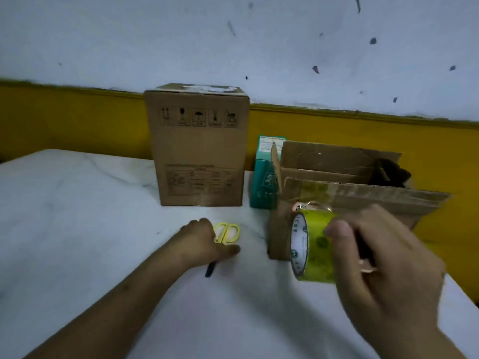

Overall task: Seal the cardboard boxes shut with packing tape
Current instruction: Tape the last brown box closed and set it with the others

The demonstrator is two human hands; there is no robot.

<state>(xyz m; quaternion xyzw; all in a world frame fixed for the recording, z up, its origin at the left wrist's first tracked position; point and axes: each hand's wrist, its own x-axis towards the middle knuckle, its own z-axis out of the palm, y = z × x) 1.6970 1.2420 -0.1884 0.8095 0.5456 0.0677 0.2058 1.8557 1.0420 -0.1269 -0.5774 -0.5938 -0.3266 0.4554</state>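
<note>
The right hand [388, 268] is smeared by motion, and its fingers beyond the thumb pass behind the roll of tape [313, 244], so only the thumb across the roll's yellow-green face and the curl of the hand round its far side show that it is clamped on the roll, held above the table [77, 229] in front of the open box [350, 182]. The roll hides the lower left corner of that box. The left hand [204, 239] lies over the middle of the scissors [226, 233]; the yellow handles stick out beyond the knuckles and a dark blade tip shows under the wrist, but the fingers are out of sight, so I cannot tell whether it grips or only rests there. The open box has its flaps standing up, the near one with a shiny strip of old tape, and something dark [391, 172] sits inside at the right end, too dim to name. A teal carton [264, 174] stands between it and the tall box [197, 149], half covered by a flap. The tall box stands upright and closed by the wall [233, 47], with handling symbols on its front and blurred print below; the pale patch on its top is hard to read.
</note>
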